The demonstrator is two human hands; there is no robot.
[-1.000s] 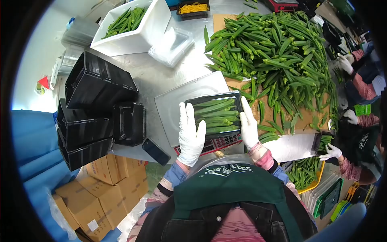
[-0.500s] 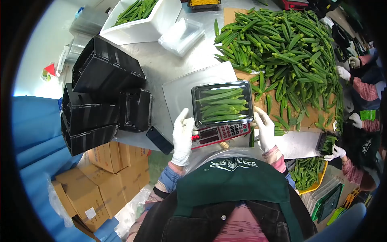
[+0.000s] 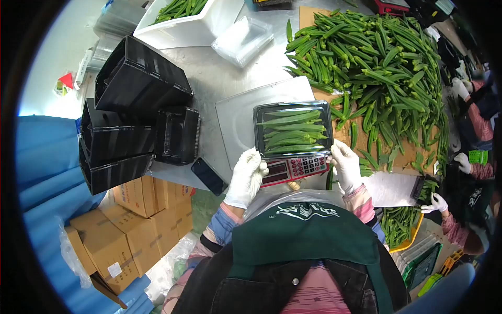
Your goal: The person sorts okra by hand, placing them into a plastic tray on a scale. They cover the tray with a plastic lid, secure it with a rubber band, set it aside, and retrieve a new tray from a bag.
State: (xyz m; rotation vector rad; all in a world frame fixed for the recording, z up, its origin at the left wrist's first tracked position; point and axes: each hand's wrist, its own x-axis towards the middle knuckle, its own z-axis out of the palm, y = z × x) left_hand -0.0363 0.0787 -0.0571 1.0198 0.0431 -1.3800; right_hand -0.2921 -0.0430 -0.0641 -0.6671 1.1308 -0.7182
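A black plastic tray of okra with a clear lid (image 3: pixel 293 130) is held over the scale's steel plate (image 3: pixel 238 112). My left hand (image 3: pixel 247 178), in a white glove, has its fingers curled at the tray's near left corner. My gloved right hand (image 3: pixel 345 166) pinches the near right corner. Several green okra pods (image 3: pixel 294 128) lie side by side under the lid. Just below the tray shows the scale's red keypad panel (image 3: pixel 295 170), partly covered by the tray and my left hand.
Loose okra (image 3: pixel 376 68) is heaped on cardboard at the right. Stacked black trays (image 3: pixel 141 78) and a phone (image 3: pixel 208 176) are on the left. Clear lids (image 3: pixel 242 42) and a white bin (image 3: pixel 183 31) stand farther back. A co-worker's gloved hand (image 3: pixel 435 203) is at the right edge.
My left hand has come in to the tray's near left corner, its fingers more curled. The tray sits slightly turned between both hands. Red digits on the scale display no longer show.
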